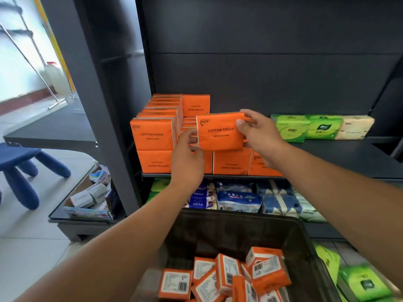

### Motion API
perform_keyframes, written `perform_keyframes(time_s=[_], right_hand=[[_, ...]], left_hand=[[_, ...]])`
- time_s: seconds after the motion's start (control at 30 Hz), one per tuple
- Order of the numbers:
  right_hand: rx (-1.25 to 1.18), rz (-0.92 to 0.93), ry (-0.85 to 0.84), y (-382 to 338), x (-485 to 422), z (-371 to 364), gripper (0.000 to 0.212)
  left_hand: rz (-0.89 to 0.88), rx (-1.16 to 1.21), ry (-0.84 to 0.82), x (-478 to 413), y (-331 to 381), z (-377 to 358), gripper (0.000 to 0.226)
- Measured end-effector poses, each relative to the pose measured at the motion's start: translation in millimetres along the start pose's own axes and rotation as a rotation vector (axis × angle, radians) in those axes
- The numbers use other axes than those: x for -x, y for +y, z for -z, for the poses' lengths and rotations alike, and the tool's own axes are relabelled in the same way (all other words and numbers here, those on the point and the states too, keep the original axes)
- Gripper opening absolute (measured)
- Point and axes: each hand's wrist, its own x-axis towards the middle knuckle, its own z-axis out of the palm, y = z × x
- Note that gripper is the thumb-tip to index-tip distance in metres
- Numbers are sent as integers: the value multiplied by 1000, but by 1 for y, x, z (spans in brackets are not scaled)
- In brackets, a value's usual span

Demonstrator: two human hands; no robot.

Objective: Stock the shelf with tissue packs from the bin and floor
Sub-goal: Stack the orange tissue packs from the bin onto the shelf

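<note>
One orange tissue pack point(218, 134), left hand point(187, 162), right hand point(259, 136), both grips clamped on it, two green packs point(292, 128)

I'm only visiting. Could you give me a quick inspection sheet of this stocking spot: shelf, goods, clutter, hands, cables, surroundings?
Surface: dark shelf, with orange stacks at its left.
Job's things: held orange pack in front of the stacks; loose orange packs in the black bin; green packs on the floor at right.
Clutter: cardboard box of small cartons, low at left.
Grippers: left hand pinches the pack's left edge; right hand grips its right end.
Cables: nothing seen.
Surroundings: blue stool, mop by the wall.
</note>
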Motion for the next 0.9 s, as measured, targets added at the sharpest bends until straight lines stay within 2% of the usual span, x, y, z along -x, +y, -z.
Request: perform_keyframes(time_s=[0.17,0.3,0.37,0.57,0.73,0.8,0.9], right_hand=[[25,-25,-3,7,-39,-12,52],[11,-23,35,18,-75,-22,47],[-9,-22,41,25,-93,-28,44],[-37,-12,40,44,-146,-54,44],[-18,12,22,57,-188,-75,43],[5,38,26,62,-200,-82,42],[7,46,37,67,-211,-89,42]], left_hand=[[-49,-44,28,-34,-7,-16,45],[-101,-155,57,-58,-16,-32,46],[-140,-268,60,-68,-23,-41,56],[-15,-371,-29,-114,-50,-68,74],[164,-644,-226,-147,-60,-87,85],[162,-798,-279,-157,-60,-91,86],[132,-906,-347,-171,-58,-96,81]])
